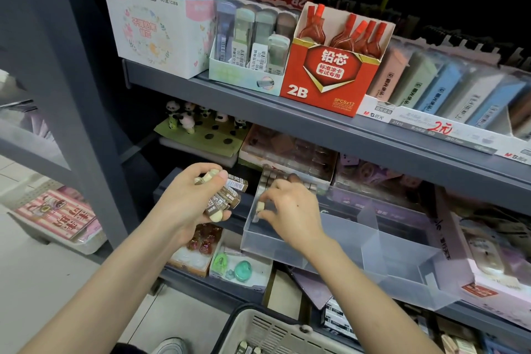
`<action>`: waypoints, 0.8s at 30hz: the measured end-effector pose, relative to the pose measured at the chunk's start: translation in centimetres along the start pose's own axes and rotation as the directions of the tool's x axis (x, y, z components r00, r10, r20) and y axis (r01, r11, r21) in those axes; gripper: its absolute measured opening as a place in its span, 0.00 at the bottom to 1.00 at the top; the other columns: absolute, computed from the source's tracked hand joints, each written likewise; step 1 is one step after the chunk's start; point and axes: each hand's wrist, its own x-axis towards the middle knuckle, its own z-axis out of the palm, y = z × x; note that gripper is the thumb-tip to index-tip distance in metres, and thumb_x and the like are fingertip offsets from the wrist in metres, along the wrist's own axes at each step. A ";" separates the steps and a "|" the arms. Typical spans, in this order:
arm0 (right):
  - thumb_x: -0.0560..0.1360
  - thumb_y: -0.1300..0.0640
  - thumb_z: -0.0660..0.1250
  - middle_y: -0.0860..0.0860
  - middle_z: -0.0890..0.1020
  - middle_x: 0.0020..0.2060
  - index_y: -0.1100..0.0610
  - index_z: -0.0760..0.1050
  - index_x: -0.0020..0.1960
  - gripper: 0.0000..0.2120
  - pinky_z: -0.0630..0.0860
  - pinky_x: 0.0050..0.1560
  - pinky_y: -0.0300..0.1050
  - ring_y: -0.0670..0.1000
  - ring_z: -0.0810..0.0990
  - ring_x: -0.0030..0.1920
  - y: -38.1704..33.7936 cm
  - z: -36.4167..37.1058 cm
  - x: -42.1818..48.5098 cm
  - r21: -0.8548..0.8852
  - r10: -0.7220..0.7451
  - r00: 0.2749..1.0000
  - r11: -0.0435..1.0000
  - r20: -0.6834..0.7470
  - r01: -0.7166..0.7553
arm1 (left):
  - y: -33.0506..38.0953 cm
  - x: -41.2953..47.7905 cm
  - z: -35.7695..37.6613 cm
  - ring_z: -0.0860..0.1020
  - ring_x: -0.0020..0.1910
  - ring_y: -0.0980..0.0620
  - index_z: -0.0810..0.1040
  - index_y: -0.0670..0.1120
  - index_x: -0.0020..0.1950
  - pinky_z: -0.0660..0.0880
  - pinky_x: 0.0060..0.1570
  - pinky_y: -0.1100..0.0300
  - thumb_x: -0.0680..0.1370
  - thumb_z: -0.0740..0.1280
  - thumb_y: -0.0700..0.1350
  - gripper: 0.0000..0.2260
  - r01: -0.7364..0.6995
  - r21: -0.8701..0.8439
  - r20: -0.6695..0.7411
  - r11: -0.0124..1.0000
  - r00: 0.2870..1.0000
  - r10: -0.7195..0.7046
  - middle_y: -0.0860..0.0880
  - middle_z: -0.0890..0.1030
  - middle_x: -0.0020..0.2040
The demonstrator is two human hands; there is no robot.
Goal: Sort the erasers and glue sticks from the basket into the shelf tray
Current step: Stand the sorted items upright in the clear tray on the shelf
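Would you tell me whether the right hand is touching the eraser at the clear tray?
Touching: the head view shows the right hand pinching that pale eraser.

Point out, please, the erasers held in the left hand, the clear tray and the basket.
erasers (230,197), head view, on the brown sleeve of one eraser.
clear tray (270,244), head view, on its front wall.
basket (273,327), head view, on its slotted wall.

The single head-worn camera looks forward and down, close upon the shelf tray (258,241) and basket (275,330).
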 end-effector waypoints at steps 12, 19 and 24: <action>0.49 0.47 0.82 0.48 0.78 0.36 0.51 0.72 0.33 0.22 0.72 0.43 0.47 0.55 0.76 0.41 0.3 0.8 0.7 -0.022 0.024 0.999 0.999 -0.042 -0.025 | -0.2 -0.1 0.5 0.78 0.34 0.47 0.77 0.42 0.55 0.76 0.27 0.58 0.77 0.67 0.41 0.07 0.096 0.029 0.075 0.995 0.992 -0.097 0.39 0.79 0.47; 0.75 0.52 0.68 0.42 0.80 0.56 0.48 0.77 0.60 0.14 0.69 0.61 0.40 0.41 0.75 0.56 0.9 -2.5 -0.5 0.623 0.159 0.984 0.762 0.084 -0.176 | 0.0 0.0 0.6 0.78 0.35 0.45 0.78 0.40 0.55 0.75 0.25 0.59 0.78 0.66 0.40 0.08 0.188 -0.018 0.159 0.982 0.970 -0.183 0.38 0.79 0.46; 0.75 0.57 0.68 0.45 0.78 0.45 0.52 0.76 0.63 0.16 0.71 0.44 0.31 0.41 0.74 0.41 -0.1 -3.8 -0.3 0.656 0.070 0.963 0.720 0.259 -0.228 | 0.0 -0.4 1.5 0.79 0.38 0.44 0.78 0.39 0.57 0.74 0.25 0.59 0.77 0.66 0.41 0.10 0.160 0.017 0.271 0.987 0.949 -0.159 0.37 0.80 0.46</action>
